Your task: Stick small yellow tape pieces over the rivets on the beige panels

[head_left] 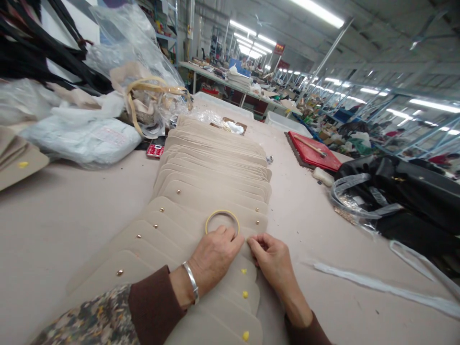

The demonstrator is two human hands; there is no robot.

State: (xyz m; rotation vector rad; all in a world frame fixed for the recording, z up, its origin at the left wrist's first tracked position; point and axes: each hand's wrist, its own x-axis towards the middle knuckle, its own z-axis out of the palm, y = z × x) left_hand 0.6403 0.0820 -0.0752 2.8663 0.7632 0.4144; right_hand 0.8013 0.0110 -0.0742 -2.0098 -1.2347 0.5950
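Observation:
My left hand (217, 258) is closed round the near edge of a thin roll of yellow tape (223, 212), held low over overlapping beige panels (201, 191). Just to its right, my right hand (271, 254) pinches thumb and forefinger together at the panels' right edge, and what lies between them is too small to make out. The fingertips of both hands almost meet. Small metal studs (120, 272) show near the panels' left corners, and two more (257, 210) on the right. Nearer me, bits of yellow tape (245, 294) sit along the right corners.
Plastic-wrapped packs (82, 136) and another beige stack (17, 160) lie on the left. To the right are a red board (312, 151) with a wooden-handled tool, black bags (406, 191) and a white strip (381, 287). Shallow white trays (226, 105) stand at the back.

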